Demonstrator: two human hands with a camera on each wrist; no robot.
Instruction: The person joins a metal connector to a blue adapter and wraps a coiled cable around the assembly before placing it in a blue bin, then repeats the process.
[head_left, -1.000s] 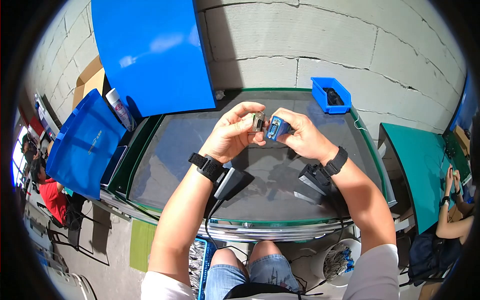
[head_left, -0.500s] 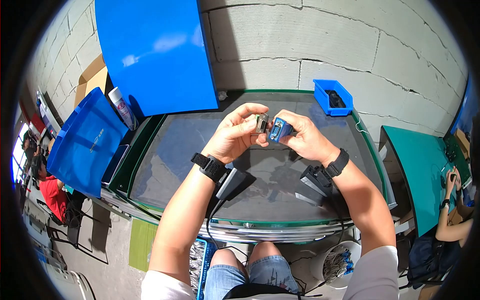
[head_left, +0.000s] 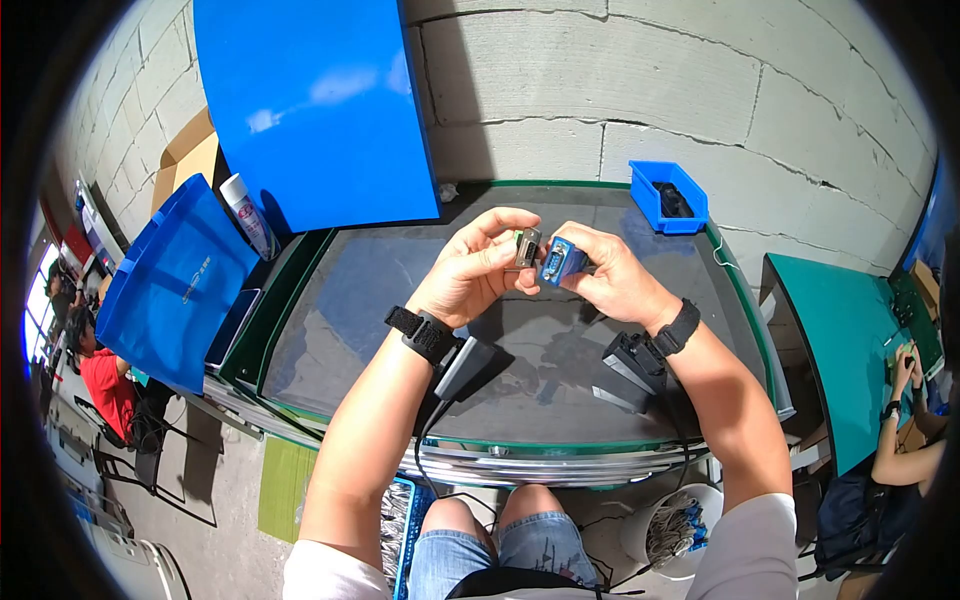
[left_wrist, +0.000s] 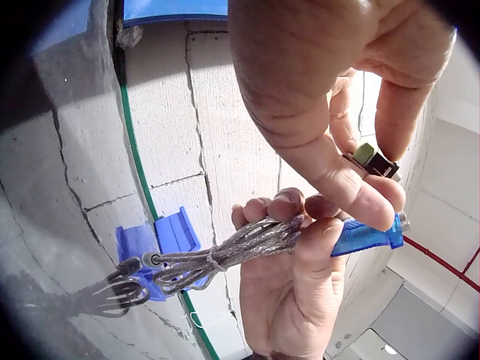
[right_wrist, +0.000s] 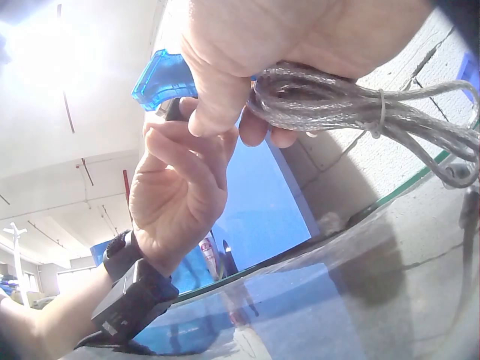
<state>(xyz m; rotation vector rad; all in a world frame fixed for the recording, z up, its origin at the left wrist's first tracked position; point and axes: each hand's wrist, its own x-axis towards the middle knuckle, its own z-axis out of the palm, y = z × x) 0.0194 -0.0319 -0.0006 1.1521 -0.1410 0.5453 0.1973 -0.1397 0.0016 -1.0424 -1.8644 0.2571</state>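
Observation:
Over the table, my left hand (head_left: pixel 468 268) pinches a small metal-shelled D-sub connector (head_left: pixel 528 248) between thumb and fingers. A green block (left_wrist: pixel 364 154) shows on its back in the left wrist view. My right hand (head_left: pixel 622 278) grips a blue serial plug (head_left: pixel 561 262), its pin face turned up toward the head camera. From the plug runs a bundled grey cable (left_wrist: pixel 247 244), tied round its middle and hanging under the right hand. Connector and plug are side by side, close to each other, not joined.
A blue bin (head_left: pixel 648 203) with black items stands at the back right of the dark table (head_left: pixel 400 385). Leftward are a blue panel (head_left: pixel 320 130), a spray can (head_left: pixel 250 218) and a blue bag (head_left: pixel 170 290). A white bucket (head_left: pixel 640 530) of cables stands below.
The head view has shifted slightly. Both hands keep their grips on the connector and the blue plug, with little visible movement between them.

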